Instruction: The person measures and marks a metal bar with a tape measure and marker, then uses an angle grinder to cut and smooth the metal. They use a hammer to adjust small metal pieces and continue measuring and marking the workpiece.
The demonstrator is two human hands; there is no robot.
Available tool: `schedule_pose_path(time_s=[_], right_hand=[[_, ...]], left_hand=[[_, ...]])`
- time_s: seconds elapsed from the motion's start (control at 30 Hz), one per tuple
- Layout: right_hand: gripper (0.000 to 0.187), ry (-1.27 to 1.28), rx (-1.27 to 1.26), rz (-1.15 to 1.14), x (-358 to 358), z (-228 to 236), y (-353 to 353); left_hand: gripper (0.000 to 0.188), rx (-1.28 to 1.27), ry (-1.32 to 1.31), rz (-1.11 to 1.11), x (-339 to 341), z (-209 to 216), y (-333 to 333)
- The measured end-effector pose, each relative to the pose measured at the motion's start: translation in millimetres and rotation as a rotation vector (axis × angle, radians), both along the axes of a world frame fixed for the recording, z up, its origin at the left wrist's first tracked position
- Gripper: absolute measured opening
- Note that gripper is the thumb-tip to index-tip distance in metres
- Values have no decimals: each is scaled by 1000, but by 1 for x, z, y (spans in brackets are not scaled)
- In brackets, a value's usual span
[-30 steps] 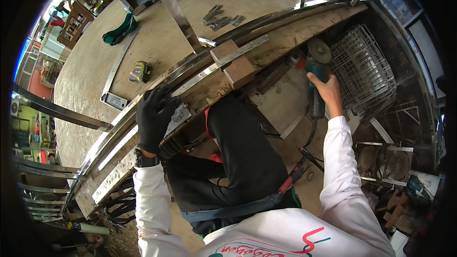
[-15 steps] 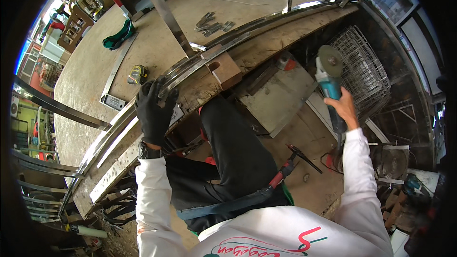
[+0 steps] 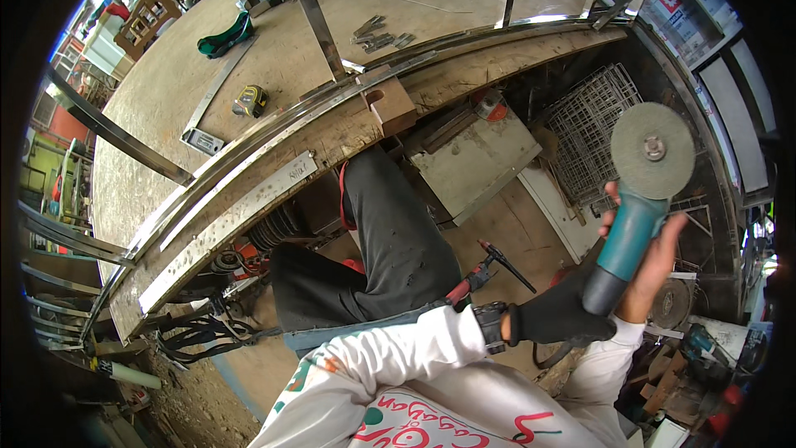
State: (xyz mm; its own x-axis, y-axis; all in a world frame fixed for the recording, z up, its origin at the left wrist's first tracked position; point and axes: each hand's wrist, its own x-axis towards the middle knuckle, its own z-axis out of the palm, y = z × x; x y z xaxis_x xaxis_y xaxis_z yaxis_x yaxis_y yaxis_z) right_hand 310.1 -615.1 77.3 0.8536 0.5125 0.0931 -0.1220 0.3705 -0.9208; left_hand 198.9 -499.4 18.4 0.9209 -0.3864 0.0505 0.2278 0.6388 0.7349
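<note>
The left hand (image 3: 568,315), in a black glove, reaches across the front of the body and meets the rear end of a blue-green grinder (image 3: 626,241); its fingers are partly hidden, so I cannot tell how tightly they close. A dark watch (image 3: 491,325) circles that wrist. The bare right hand (image 3: 651,274) is curled around the grinder's body, with digits showing on both sides of it. The grinder is held up at the person's right, well apart from the bench, with its round grey disc (image 3: 653,149) toward the far side and its broad face in view.

Beyond the white sleeves are the dark trousers (image 3: 398,241), one knee reaching the bench edge. A red and black tool (image 3: 468,282) lies beside the thigh. Farther out, a pale metal box (image 3: 481,158) stands below the bench, near a wire rack (image 3: 589,133).

On the bench (image 3: 166,108), a brown block (image 3: 396,112) sits at the edge, beside a curved metal frame (image 3: 547,21). Past the frame are a yellow and black tape measure (image 3: 249,101), a metal square (image 3: 201,141), small metal pieces (image 3: 377,33) and a green strap (image 3: 225,36).
</note>
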Motion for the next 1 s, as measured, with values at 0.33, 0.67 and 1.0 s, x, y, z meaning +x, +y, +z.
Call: schedule_pose_path(time_s=[0.33,0.67,1.0], right_hand=[[89,372,-43,-23,-3,-74,15],[63,305,-348,-92,18,-60,24],[57,-40,-722,-176,47,-48,63]], left_hand=[[62,52,132,72,-17,-56,12],[69,498,-60,-40,11,-44,64],[36,1725,-313,927,-5,-12,404]])
